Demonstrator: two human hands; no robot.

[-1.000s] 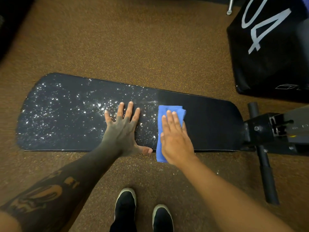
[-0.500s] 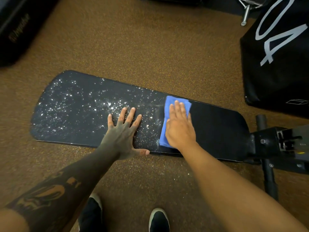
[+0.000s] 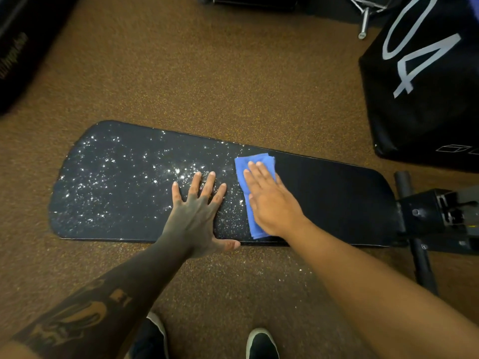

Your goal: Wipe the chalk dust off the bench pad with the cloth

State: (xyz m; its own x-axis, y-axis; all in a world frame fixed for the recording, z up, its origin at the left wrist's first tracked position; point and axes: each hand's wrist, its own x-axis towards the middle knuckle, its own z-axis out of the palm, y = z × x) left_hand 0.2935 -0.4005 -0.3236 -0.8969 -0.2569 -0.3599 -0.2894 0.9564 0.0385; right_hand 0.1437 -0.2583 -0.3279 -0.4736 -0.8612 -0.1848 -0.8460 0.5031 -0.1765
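A long black bench pad [image 3: 331, 200] lies across the view. White chalk dust [image 3: 108, 177] speckles its left half, while its right half is dark and clean. A folded blue cloth [image 3: 248, 164] lies across the pad at the border between the dusty and clean parts. My right hand [image 3: 272, 200] presses flat on the cloth, fingers together and pointing away from me. My left hand [image 3: 197, 211] rests flat on the dusty pad just left of the cloth, fingers spread, holding nothing.
The bench's black metal frame and foot bar [image 3: 425, 255] stick out at the right end. A large black box with white numerals [image 3: 427, 81] stands at the back right. A dark object [image 3: 20, 47] sits at the far left. My shoes [image 3: 261, 344] stand on the brown speckled floor.
My right hand has slid the cloth back and forth across the pad's width and slightly left. My left hand stays planted in the same spot.
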